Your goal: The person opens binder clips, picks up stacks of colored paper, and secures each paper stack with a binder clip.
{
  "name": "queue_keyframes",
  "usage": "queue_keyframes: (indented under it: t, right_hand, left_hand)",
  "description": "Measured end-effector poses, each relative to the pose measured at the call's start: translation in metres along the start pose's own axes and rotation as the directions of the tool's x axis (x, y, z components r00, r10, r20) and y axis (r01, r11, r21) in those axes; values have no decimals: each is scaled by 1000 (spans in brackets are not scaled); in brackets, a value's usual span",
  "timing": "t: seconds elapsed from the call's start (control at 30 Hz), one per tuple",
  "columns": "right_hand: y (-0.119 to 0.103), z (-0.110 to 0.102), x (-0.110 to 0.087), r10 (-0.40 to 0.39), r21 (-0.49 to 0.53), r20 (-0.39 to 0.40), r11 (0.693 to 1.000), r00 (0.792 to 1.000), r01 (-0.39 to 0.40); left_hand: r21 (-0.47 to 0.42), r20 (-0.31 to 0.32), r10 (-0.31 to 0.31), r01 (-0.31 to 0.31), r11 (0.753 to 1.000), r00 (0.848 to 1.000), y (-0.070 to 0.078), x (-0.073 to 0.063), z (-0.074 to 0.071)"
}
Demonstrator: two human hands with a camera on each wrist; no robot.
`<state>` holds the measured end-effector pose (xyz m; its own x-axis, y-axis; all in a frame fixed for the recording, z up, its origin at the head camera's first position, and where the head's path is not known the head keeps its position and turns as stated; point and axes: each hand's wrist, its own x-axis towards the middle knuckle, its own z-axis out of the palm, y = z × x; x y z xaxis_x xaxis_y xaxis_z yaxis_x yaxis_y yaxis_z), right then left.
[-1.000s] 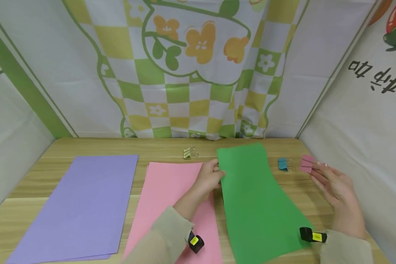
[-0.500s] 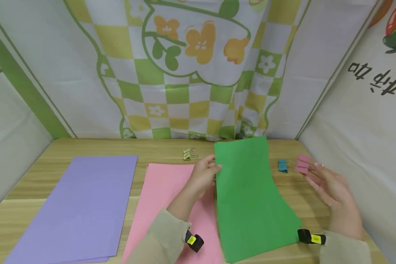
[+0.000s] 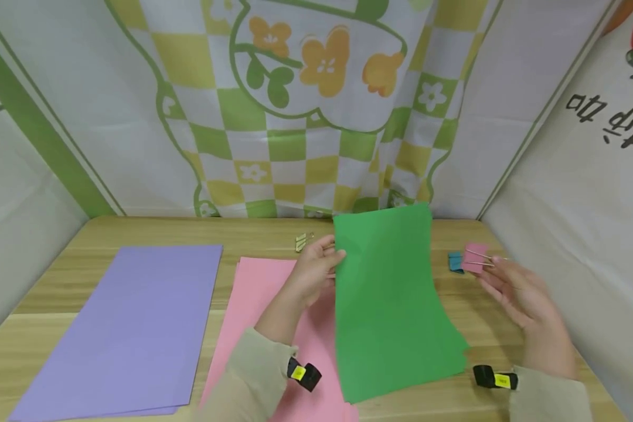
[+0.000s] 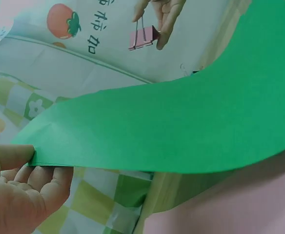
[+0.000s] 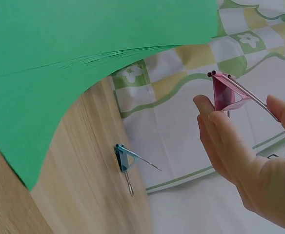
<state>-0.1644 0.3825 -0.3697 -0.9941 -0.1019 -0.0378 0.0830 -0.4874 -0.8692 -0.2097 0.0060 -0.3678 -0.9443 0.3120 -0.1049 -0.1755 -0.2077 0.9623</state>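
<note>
A stack of green paper point(image 3: 387, 305) is lifted and bowed, its upper part raised off the table. My left hand point(image 3: 312, 266) pinches its left edge near the top, thumb in front and fingers behind, as the left wrist view also shows. Several sheet edges fan slightly in the right wrist view along the stack's far side. My right hand point(image 3: 524, 293) holds a pink binder clip point(image 3: 475, 258) by its wire handles, between thumb and fingers, to the right of the paper. Behind that clip, a blue binder clip point(image 5: 120, 158) stands on the table.
A pink paper stack point(image 3: 266, 293) lies partly under my left forearm. Farther left is a purple paper stack point(image 3: 132, 322). A gold binder clip point(image 3: 302, 242) sits near the table's back edge, and a checked curtain point(image 3: 295, 152) hangs behind.
The green paper has risen and shifted left with my left hand. My right hand has brought the pink binder clip left, nearer the paper, so it now overlaps the blue clip in the head view.
</note>
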Motion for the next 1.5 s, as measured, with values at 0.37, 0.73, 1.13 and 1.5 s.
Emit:
queue_keyframes:
  t: [0.37,0.73,1.13,1.5]
  right_hand:
    - [8,6,3,-34,9,150,999,988,33]
    - [12,14,5,-89,59,197,995,976,79]
    - [15,21,7,-187,36,281,982,941,184]
    - [16,22,7,-184,-19,302,980,935,199]
  left_hand:
    - [51,5,80,-80,995,997,13,-9,-7]
    - [29,-14,101,-101,995,995,23,-16,-13]
    - [44,5,131,-131,990,991,29,-20,-22]
    - [28,57,159,-161,987,986,32,-22,-30]
